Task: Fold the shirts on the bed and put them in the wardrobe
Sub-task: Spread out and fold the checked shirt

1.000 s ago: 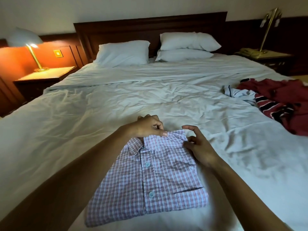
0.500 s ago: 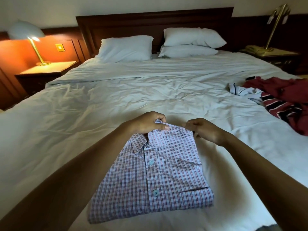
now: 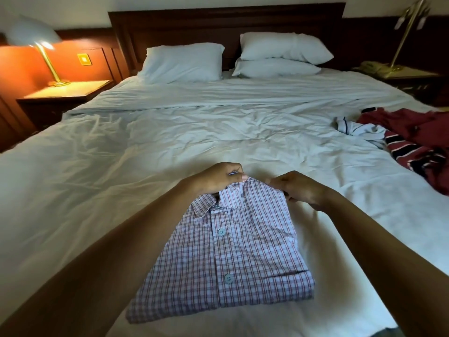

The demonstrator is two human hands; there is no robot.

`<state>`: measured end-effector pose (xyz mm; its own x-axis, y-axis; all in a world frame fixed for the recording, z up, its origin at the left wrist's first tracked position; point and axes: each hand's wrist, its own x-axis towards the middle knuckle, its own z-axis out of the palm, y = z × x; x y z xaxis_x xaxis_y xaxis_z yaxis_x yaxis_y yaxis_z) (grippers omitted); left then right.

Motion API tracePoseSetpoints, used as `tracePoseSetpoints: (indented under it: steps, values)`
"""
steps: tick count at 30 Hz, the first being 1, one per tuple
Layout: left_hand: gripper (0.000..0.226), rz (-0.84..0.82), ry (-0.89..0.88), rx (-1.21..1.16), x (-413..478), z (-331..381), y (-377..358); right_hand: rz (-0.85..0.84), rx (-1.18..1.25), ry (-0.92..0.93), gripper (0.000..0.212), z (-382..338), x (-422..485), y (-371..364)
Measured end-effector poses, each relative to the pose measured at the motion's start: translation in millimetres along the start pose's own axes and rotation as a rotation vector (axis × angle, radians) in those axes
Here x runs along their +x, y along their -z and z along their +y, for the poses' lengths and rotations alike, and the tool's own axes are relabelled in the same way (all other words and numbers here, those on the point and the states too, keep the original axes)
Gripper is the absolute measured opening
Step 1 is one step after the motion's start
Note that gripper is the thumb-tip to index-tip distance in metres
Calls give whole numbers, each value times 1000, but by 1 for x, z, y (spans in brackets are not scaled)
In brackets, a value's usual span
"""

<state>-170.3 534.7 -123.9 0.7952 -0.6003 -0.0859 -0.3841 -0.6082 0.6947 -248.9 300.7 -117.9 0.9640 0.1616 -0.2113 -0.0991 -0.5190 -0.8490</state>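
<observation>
A folded pink-and-white checked shirt [image 3: 233, 254] lies buttons up on the white bed [image 3: 136, 152], close to the near edge. My left hand [image 3: 218, 177] pinches the collar at the shirt's far edge. My right hand [image 3: 297, 188] grips the far right corner of the fold, fingers curled round the cloth. At the bed's right side lies a loose heap of unfolded shirts [image 3: 413, 142]: a dark red one, a red, black and white striped one, and a white one with a dark stripe.
Three white pillows [image 3: 182, 62] lean on the dark headboard. A lit lamp [image 3: 36, 42] stands on the left nightstand [image 3: 65, 93]. The right nightstand [image 3: 398, 74] carries a brass lamp and a telephone. No wardrobe is in view.
My right hand went from open beside the shirt to gripping its far right corner. My left hand kept its pinch on the collar.
</observation>
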Motion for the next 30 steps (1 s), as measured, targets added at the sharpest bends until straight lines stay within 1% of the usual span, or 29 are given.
tracePoseSetpoints:
  steps: [2, 4, 7, 9, 11, 13, 14, 15, 17, 18, 19, 20, 22, 24, 26, 27, 28, 29, 30]
  values:
    - [23, -14, 28, 17, 4, -1, -1, 10, 50, -4, 29, 2, 3, 2]
    - [24, -28, 64, 56, 8, -3, -2, 29, 65, -49, 13, 5, 5, 3]
    - [33, -25, 138, 116, 14, -6, -9, 80, 56, -144, 6, 11, 9, -6]
    - [46, -30, 189, 72, 16, -7, -14, 172, 26, -162, 9, 15, 11, -14]
    - [58, -31, 239, -53, 13, -1, -13, 263, 132, -169, 18, 16, 9, -16]
    - [68, -10, 306, -207, 9, -1, -6, 281, 233, -186, 26, 17, 3, -14]
    - [72, -2, 338, -259, 7, -4, -1, 264, 212, -196, 28, 18, 0, -14]
    - [74, -22, 351, -267, 3, -7, 3, 242, 171, -197, 28, 20, -3, -15]
    - [79, -99, 336, -192, -2, -17, 8, 230, 87, -157, 23, 24, -4, -20]
    - [84, -148, 315, -127, -4, -22, 9, 263, 48, -126, 18, 26, -2, -24]
    - [86, -163, 286, -64, -5, -23, 8, 317, 17, -101, 14, 28, 1, -27]
    - [82, -143, 259, -10, -4, -24, 4, 368, -10, -78, 11, 31, 4, -29]
    - [67, -36, 218, 58, 2, -31, -7, 412, -103, -50, 14, 29, 4, -35]
    - [63, 42, 197, 72, 4, -36, -17, 420, -252, -11, 21, 27, 2, -41]
    - [56, 121, 177, 43, 2, -40, -21, 467, -345, 54, 30, 20, -4, -46]
    - [49, 181, 163, 21, 1, -44, -20, 510, -352, 100, 30, 14, -8, -48]
    - [42, 252, 150, 10, -1, -48, -16, 546, -341, 148, 25, 7, -12, -50]
    - [35, 315, 136, 2, -5, -50, -11, 561, -318, 195, 20, 0, -15, -52]
    - [27, 358, 123, -7, -10, -53, -6, 540, -299, 234, 17, -6, -17, -54]
